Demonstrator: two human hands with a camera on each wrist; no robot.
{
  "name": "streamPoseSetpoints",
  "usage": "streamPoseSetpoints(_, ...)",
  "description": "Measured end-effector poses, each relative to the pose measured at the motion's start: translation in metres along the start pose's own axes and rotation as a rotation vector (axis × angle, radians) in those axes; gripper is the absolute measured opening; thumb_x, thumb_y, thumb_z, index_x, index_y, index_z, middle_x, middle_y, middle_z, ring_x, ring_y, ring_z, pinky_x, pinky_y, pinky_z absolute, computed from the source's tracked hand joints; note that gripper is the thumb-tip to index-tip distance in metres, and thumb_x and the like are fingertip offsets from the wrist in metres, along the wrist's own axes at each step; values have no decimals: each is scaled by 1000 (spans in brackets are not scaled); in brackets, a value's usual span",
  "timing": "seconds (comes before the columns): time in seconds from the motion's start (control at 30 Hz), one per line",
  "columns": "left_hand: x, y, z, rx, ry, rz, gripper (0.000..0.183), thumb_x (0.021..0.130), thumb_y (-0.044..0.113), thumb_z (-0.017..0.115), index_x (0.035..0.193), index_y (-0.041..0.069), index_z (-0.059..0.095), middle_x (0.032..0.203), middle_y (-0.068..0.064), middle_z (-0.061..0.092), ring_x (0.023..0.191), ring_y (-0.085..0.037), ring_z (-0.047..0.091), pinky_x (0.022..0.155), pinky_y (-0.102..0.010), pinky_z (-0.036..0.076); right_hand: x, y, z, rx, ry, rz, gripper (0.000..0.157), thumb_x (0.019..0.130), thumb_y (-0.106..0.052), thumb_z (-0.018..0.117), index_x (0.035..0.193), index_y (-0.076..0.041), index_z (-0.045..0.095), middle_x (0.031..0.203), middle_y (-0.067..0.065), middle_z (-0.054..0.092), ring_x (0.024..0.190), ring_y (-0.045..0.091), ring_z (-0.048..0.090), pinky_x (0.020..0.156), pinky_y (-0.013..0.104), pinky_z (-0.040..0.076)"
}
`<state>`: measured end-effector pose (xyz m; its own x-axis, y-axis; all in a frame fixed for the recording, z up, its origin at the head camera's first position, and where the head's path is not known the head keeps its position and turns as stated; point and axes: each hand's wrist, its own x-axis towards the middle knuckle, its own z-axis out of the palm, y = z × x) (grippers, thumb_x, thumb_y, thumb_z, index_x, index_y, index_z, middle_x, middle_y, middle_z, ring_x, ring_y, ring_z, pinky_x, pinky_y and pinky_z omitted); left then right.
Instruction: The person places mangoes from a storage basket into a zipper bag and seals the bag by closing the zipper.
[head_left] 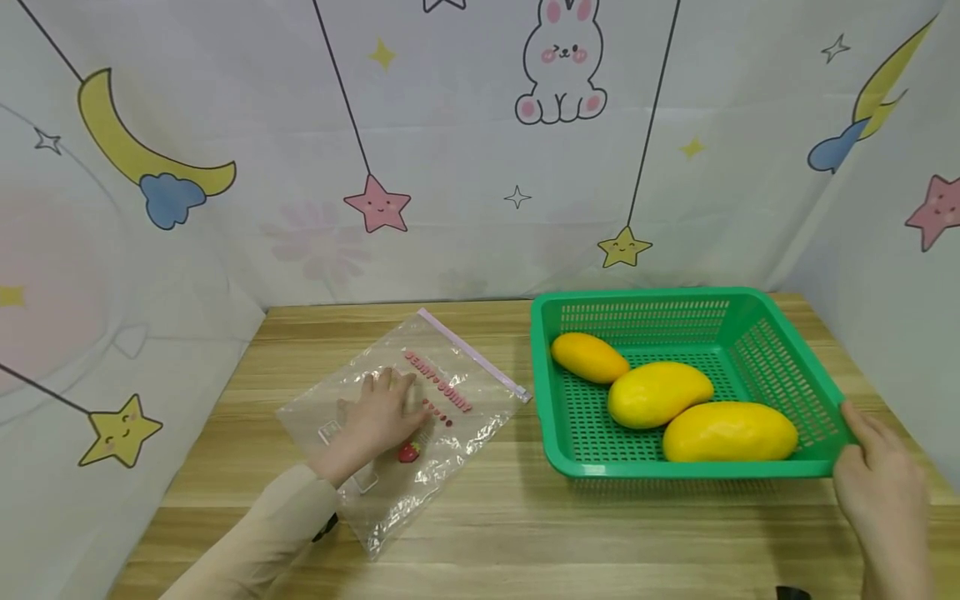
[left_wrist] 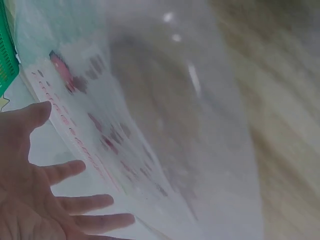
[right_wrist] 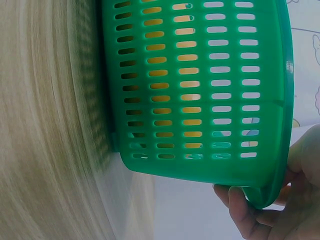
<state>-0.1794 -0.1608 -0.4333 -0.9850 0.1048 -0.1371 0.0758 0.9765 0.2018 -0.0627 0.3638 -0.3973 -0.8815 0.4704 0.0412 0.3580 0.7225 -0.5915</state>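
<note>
A clear zip bag point(head_left: 457, 450) with a pink zip edge and red printing lies flat on the table. My left hand point(head_left: 377, 423) is over the bag with its fingers spread; in the left wrist view the fingers point(left_wrist: 85, 202) are straight and hold nothing. At the right, a green plastic basket point(head_left: 551, 417) holds three yellow mangoes, a small one point(head_left: 590, 357), a middle one point(head_left: 660, 394) and a large one point(head_left: 730, 432). My right hand point(head_left: 883, 471) grips the basket's near right corner, its fingers point(right_wrist: 240, 210) curled under the rim in the right wrist view.
The wooden table point(head_left: 517, 525) ends at a printed cloth backdrop point(head_left: 465, 150) with stars, moons and a rabbit, which also hangs along both sides. A dark strap piece point(head_left: 792, 592) shows at the bottom edge, near the right hand.
</note>
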Motion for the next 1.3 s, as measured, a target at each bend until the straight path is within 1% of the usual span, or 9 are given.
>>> streamPoseSetpoints(0.07,0,1,0,9,-5,-36,76,88,61,55,147,18,37,152,-26,29,137,-57,24,91,-88,20,0,1,0,1,2,0,57,95,-10,20,151,-14,21,157,24,20,141,54,17,111,70,16)
streamPoseSetpoints(0.23,-1,5,-1,38,-48,-115,84,86,69,49,151,19,30,152,-33,22,135,-65,18,89,-86,27,0,2,1,2,8,0,56,95,-10,20,151,-14,22,157,24,21,141,54,18,111,70,16)
streamPoseSetpoints(0.4,0,5,0,30,-86,-149,85,88,69,47,152,18,26,152,-37,16,133,-69,13,85,-85,32,1,2,2,0,5,-6,56,95,-10,20,151,-14,22,156,24,21,139,55,19,110,71,17)
streamPoseSetpoints(0.5,1,4,2,30,-102,-150,83,89,68,45,153,19,24,153,-36,14,133,-70,11,84,-86,32,0,3,2,7,7,-13,56,95,-10,20,151,-13,23,156,25,22,139,56,19,110,71,17)
streamPoseSetpoints(0.63,1,4,4,27,-117,-138,84,89,70,43,154,21,22,154,-35,13,132,-70,9,83,-86,31,1,4,2,9,-4,-15,57,95,-10,20,151,-13,21,157,25,20,140,55,17,111,71,16)
streamPoseSetpoints(0.73,1,3,5,24,-118,-132,84,88,71,43,154,22,22,154,-35,13,132,-70,10,82,-87,31,1,4,2,13,-9,-10,57,95,-10,19,151,-13,20,157,25,18,140,55,16,111,71,15)
streamPoseSetpoints(0.87,2,3,7,26,-123,-133,86,87,74,42,154,25,20,155,-35,11,133,-70,9,81,-88,29,1,4,2,17,6,-10,57,94,-9,20,151,-13,22,157,24,21,140,55,19,111,71,16)
streamPoseSetpoints(1.13,3,4,10,9,-106,-133,90,83,77,45,153,25,23,153,-34,15,130,-71,13,79,-89,27,1,3,1,18,-8,0,57,95,-10,20,151,-14,21,157,24,18,141,55,16,111,71,14)
streamPoseSetpoints(1.3,2,5,11,7,-100,-141,93,81,77,48,153,25,23,153,-34,15,131,-71,13,79,-89,27,1,3,1,10,-4,3,57,95,-10,20,151,-15,21,157,24,19,140,55,17,110,72,16)
